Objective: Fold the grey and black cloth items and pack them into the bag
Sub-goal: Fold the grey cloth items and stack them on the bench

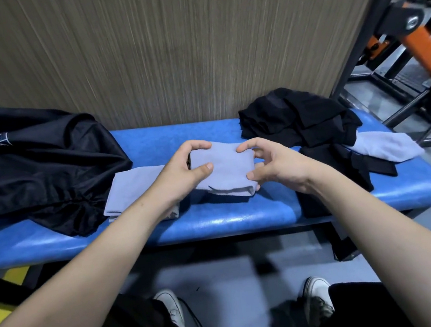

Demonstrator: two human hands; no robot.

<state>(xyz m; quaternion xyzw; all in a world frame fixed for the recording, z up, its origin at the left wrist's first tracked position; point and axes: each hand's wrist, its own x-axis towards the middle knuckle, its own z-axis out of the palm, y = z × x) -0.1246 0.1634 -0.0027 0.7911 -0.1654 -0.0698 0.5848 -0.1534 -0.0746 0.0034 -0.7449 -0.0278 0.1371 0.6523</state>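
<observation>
Left hand: my fingers curl round the left end of the folded grey cloth.
Right hand: I pinch its right end.
Cloth: mid blue table, raised.
Black bag: left.
Black pile: right.

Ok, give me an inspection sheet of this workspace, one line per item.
Surface: blue bench, padded.
Job's things: grey cloth held folded at centre; second grey cloth flat beside it; third grey cloth under black cloth pile at right; black bag at left.
Clutter: nothing seen.
Grips: left hand and right hand both pinch the folded cloth.
Cables: nothing seen.
Surroundings: wood-grain wall; orange-and-black frame at right.
</observation>
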